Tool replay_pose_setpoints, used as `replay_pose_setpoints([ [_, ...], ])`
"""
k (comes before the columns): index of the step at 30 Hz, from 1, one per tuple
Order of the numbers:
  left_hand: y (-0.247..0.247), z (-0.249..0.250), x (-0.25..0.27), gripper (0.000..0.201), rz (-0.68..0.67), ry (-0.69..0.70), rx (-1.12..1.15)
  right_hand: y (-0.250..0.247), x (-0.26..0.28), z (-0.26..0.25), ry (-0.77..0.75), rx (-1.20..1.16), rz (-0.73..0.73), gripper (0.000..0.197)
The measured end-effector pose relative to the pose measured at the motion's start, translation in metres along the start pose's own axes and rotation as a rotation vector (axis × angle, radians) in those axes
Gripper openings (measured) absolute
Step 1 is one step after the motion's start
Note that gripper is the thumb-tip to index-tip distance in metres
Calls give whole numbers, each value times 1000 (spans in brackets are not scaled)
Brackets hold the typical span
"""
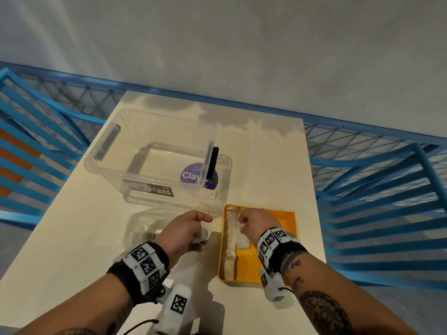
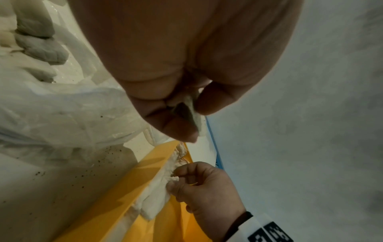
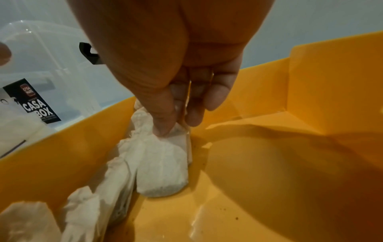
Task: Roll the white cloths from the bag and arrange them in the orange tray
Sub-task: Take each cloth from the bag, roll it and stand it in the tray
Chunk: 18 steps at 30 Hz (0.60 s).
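1. Nearest, two forearms reach forward over the pale table (image 1: 72,250); each wrist carries a black strap with black-and-white square markers.
2. Just beyond, the orange tray (image 1: 287,221) sits on the table's right side; a row of rolled white cloths (image 1: 229,250) lies along its left wall, end to end.
3. Inside the tray, the right hand (image 1: 257,222) has thumb and fingers curled, pinching the upper end of one more rolled cloth (image 3: 163,167); that roll stands tilted on the tray floor, touching the row beside it; its lower end rests on the orange bottom.
4. Left of the tray, the left hand (image 1: 183,229) is closed round a small piece of white cloth (image 2: 191,113), pinched between thumb and fingertips; whether it is rolled cannot be told.
5. Under and behind that hand lies the clear plastic bag (image 1: 142,228), crumpled on the table; white cloths show through it in the left wrist view.
6. Farther on stands a clear storage box (image 1: 150,155) with a black latch, a "CASA BOX" label and a purple round sticker.
7. Farthest, blue railings (image 1: 375,170) flank the table below a grey wall.
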<state>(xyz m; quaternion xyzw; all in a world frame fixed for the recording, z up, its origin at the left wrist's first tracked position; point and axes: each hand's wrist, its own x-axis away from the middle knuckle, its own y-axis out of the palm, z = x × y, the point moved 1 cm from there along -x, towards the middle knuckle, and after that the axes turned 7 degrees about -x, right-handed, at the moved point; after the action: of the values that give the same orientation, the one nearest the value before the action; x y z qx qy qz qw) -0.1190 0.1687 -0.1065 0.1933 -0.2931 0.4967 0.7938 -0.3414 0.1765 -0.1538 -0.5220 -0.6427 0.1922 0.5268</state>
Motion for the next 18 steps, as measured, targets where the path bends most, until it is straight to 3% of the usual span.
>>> replay_pose_setpoints([
  [5,6,2,3,36,-69,100,-14,-16,19,-6,61,-116,89,25],
  [8,12,5,4,38,-47,168,8,-28,42,-22,-15,-476,148,19],
  [11,20,10,6,41,-10,218,-15,-31,67,-42,-68,-768,93,15],
  [13,26,14,8,38,1,250,-29,-30,77,-47,-66,-850,116,8],
  [18,35,16,13,13,-5,286,-135,-38,86,-39,-89,-870,317,13],
])
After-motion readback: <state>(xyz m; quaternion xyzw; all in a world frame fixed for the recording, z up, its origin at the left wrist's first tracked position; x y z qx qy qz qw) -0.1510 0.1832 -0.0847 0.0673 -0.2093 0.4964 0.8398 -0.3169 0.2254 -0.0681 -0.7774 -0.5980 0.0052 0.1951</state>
